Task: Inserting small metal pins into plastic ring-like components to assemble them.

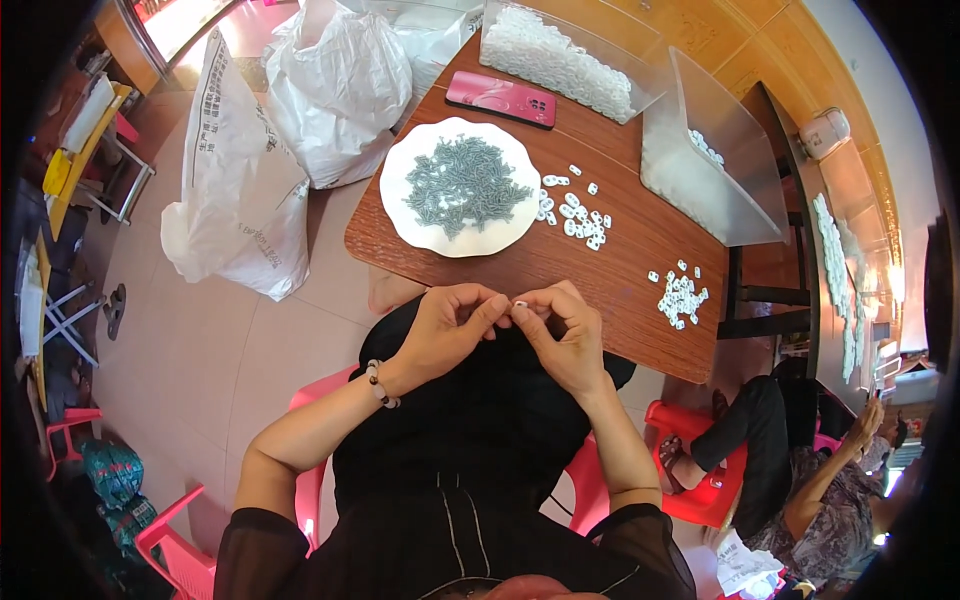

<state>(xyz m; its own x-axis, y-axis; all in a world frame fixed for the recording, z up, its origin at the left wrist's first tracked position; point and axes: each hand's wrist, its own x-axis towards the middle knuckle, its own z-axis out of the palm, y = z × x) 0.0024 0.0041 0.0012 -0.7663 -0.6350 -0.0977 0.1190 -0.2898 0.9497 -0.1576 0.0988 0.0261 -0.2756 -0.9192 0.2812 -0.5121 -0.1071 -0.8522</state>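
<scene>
My left hand (455, 325) and my right hand (560, 330) meet fingertip to fingertip just off the near edge of the brown table (450, 265). Between my right thumb and forefinger is a small white plastic piece (520, 304). The left fingers are pinched close beside it; what they hold, if anything, is too small to make out. Beyond my hands, a white scalloped plate (400, 200) carries a heap of small grey pins (465, 185). Loose white two-holed pieces (583, 222) lie to the plate's right, and another pile of white pieces (680, 300) sits near the table's right end.
A clear bin (560, 60) of white pieces and a frosted bin (700, 190) stand at the back. A pink phone (500, 99) lies behind the plate. White sacks (245, 190) stand on the floor at left. Another person (820, 500) sits at right by a red stool (700, 490).
</scene>
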